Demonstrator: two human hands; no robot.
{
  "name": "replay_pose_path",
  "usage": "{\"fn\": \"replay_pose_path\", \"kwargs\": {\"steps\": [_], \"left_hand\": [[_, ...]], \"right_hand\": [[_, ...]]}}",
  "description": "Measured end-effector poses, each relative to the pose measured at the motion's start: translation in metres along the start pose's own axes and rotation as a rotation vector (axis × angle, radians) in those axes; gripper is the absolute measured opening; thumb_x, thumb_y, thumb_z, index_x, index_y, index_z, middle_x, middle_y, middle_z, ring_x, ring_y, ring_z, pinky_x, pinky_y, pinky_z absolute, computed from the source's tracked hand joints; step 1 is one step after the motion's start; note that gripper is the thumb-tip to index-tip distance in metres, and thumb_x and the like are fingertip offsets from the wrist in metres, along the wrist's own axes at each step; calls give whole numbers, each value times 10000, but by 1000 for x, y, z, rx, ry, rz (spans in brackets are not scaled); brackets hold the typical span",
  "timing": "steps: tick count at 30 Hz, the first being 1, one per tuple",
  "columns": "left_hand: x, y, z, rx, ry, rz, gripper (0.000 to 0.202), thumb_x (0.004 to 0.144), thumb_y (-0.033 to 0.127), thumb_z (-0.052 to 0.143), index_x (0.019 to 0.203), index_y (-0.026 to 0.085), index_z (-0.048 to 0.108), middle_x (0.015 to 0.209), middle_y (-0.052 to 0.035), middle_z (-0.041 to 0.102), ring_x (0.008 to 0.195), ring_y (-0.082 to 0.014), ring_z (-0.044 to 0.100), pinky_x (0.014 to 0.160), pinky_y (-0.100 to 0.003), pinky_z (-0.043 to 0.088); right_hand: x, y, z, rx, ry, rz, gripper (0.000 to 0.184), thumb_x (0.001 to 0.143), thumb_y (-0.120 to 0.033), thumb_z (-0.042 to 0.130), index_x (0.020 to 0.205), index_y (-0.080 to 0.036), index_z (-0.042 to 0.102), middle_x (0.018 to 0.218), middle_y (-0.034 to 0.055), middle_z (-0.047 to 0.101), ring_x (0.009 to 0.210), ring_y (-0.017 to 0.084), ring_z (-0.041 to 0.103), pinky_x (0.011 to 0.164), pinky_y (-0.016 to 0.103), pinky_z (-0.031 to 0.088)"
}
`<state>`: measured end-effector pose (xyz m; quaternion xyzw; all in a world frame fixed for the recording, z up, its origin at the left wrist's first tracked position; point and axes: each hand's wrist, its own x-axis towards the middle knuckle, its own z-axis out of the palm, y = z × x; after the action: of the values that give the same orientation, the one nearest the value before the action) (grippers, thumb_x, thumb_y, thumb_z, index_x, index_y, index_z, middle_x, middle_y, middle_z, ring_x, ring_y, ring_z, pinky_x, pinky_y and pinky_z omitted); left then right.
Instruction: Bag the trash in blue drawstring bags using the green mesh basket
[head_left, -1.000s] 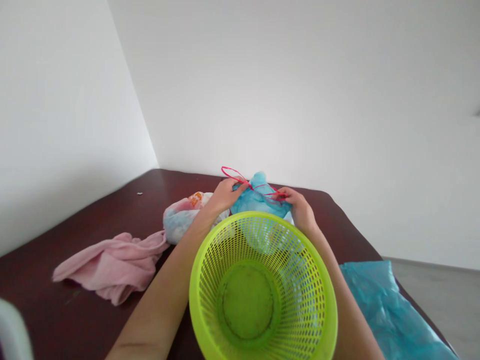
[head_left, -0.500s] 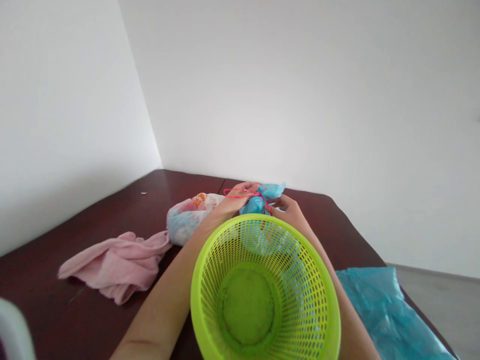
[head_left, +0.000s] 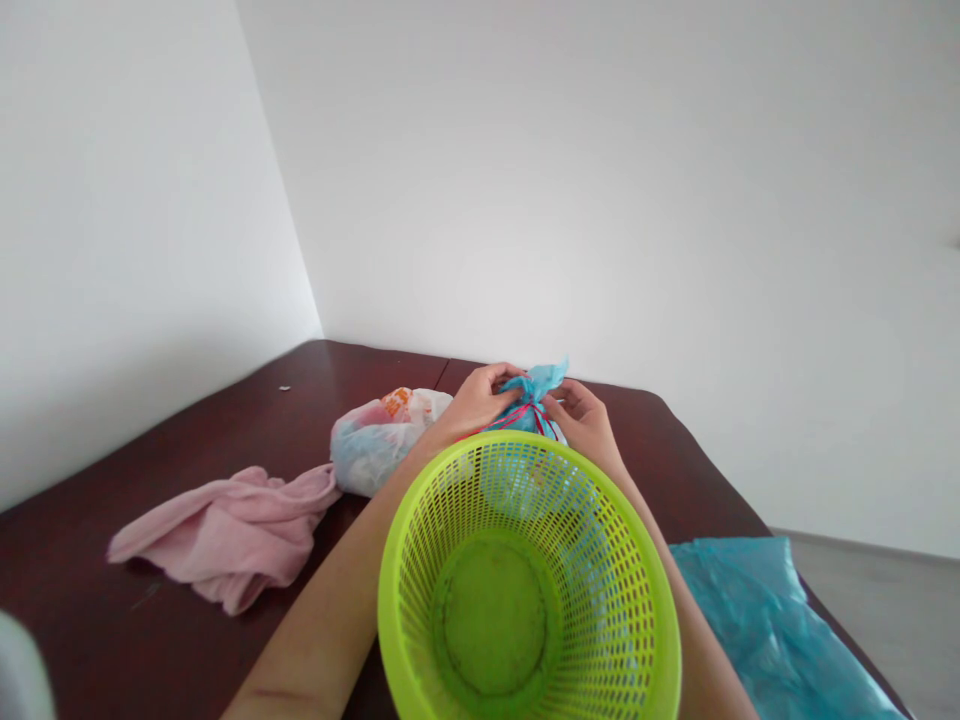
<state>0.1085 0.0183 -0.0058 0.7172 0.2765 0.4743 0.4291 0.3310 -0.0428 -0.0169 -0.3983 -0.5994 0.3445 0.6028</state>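
Left hand (head_left: 472, 402) and right hand (head_left: 585, 420): fingers closed on one blue plastic bundle (head_left: 529, 405), tied with one red string (head_left: 529, 420), behind one lime-green basket (head_left: 487, 620). Nearby: one white plastic bag (head_left: 379, 442), one pink cloth (head_left: 225, 535), one blue plastic sheet (head_left: 765, 630).

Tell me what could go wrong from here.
The thin red cord around the blue plastic bag may slip on the slick plastic while the left hand and right hand work it. The lime-green plastic basket sits between both forearms, so a nudge could shift it.
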Motion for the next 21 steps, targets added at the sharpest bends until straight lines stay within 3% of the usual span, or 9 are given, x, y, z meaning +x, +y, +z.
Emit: {"fn": "replay_pose_path", "kwargs": {"steps": [3, 8, 11, 16, 18, 20, 21], "left_hand": [[-2, -1, 4, -31, -67, 30, 387, 1003, 426, 952, 1314, 232, 828, 1358, -148, 891, 1236, -310, 846, 1114, -487, 662], [-5, -3, 4, 114, -137, 86, 382, 934, 287, 928, 1304, 269, 834, 1345, -135, 886, 1206, -330, 841, 1115, -514, 650], [-5, -2, 0, 198, -140, 72, 325, 936, 279, 909, 1254, 258, 848, 1286, -133, 901, 1166, -341, 835, 1089, -519, 650], [-6, 1, -6, 269, -88, 59, 322, 958, 205, 857, 1276, 255, 842, 1276, -125, 896, 1147, -331, 830, 1068, -505, 639], [-7, 3, -8, 281, -91, 52, 340, 960, 199, 855, 1295, 255, 833, 1295, -127, 889, 1132, -323, 827, 1036, -495, 639], [-9, 6, -7, 287, -100, 48, 352, 977, 208, 843, 1325, 251, 821, 1316, -128, 884, 1122, -313, 822, 1027, -488, 634], [-9, 7, -7, 285, -110, 49, 354, 986, 214, 835, 1338, 250, 817, 1323, -127, 882, 1119, -310, 822, 1025, -486, 631]], "right_hand": [[-3, -4, 6, 30, -71, 7, 581, 903, -721, 977, 1275, -297, 836, 1068, 59, 869, 949, 261, 771, 851, 390, 628], [-1, -6, 0, -22, -22, 47, 530, 854, -758, 973, 918, -272, 772, 758, -4, 709, 686, 191, 575, 680, 351, 497], [0, -5, -6, 58, 119, 34, 506, 877, -734, 943, 911, -286, 711, 745, -26, 654, 682, 181, 565, 676, 337, 498], [-1, -5, -7, 60, 229, -55, 354, 966, -565, 890, 1017, -289, 673, 965, -8, 687, 796, 178, 646, 808, 355, 597], [-2, -4, -7, 11, 258, -95, 306, 996, -526, 842, 1147, -299, 704, 1089, 28, 730, 881, 207, 689, 862, 390, 629], [-4, -3, -8, -112, 264, -168, 484, 986, -468, 825, 1438, -329, 721, 1432, 114, 740, 1157, 284, 742, 1012, 475, 657], [-5, -2, -9, -213, 247, -213, 618, 967, -421, 832, 1568, -354, 703, 1642, 147, 661, 1361, 339, 708, 1133, 544, 633]]}}
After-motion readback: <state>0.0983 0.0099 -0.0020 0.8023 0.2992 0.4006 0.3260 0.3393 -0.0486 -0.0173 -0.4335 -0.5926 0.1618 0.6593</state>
